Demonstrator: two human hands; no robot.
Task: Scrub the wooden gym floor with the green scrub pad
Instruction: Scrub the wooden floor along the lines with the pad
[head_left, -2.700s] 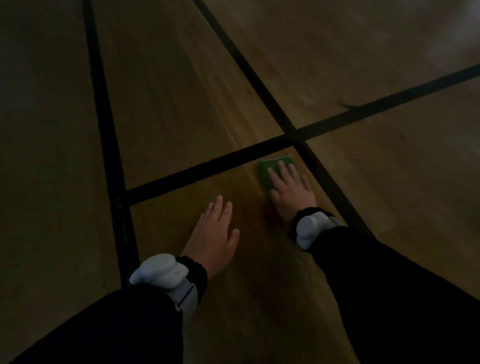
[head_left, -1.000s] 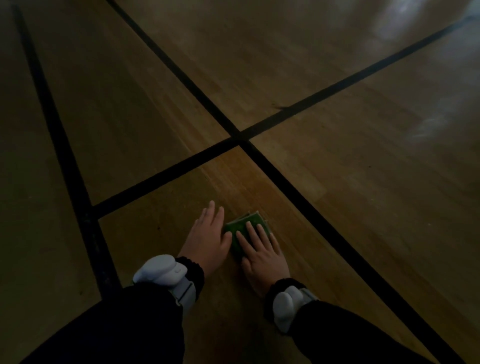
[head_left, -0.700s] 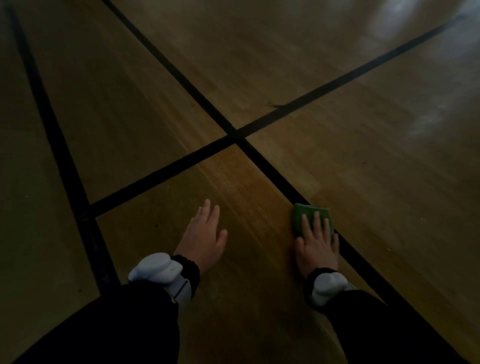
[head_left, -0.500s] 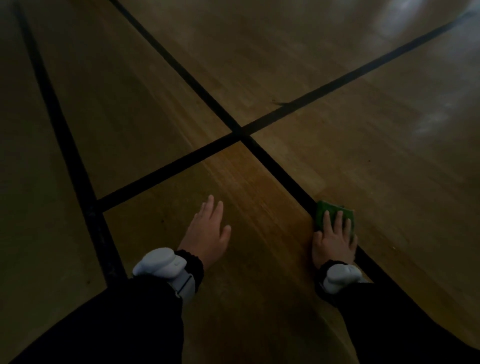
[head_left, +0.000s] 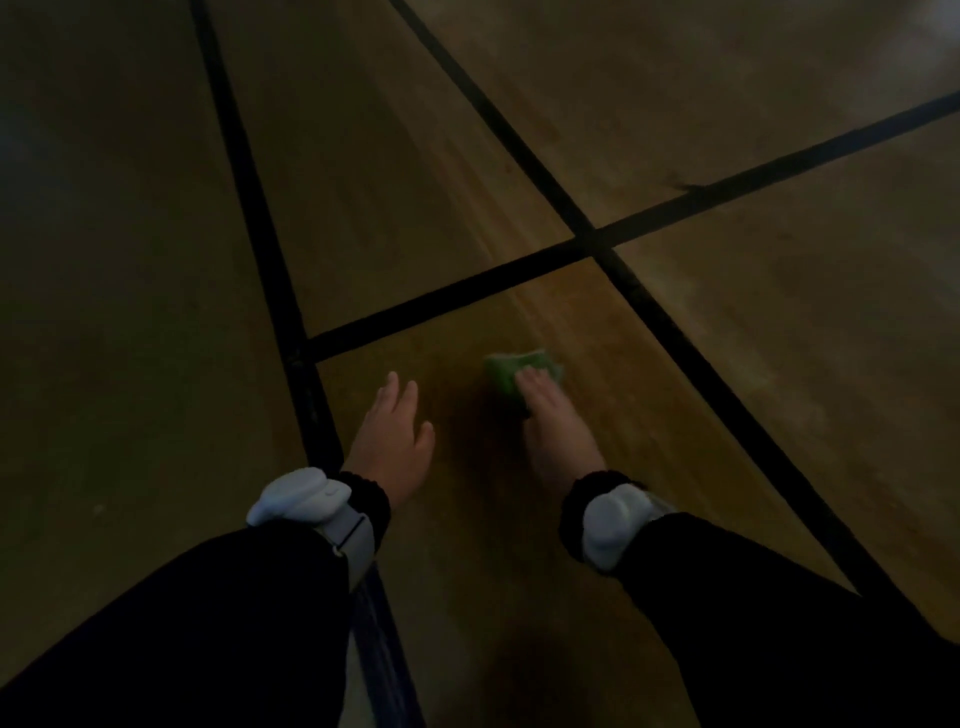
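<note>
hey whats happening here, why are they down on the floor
A person is scrubbing a wooden gym floor by hand. The right hand presses flat on a green scrub pad, which looks blurred. The left hand rests open on the boards beside it. Both sit inside a patch bordered by black court lines.

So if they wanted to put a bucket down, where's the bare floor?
Bare wood lies beyond the crossing black lines, and right of the diagonal line. It is crowded in the near panel: the left hand rests flat there, the right hand presses the green scrub pad.
</note>
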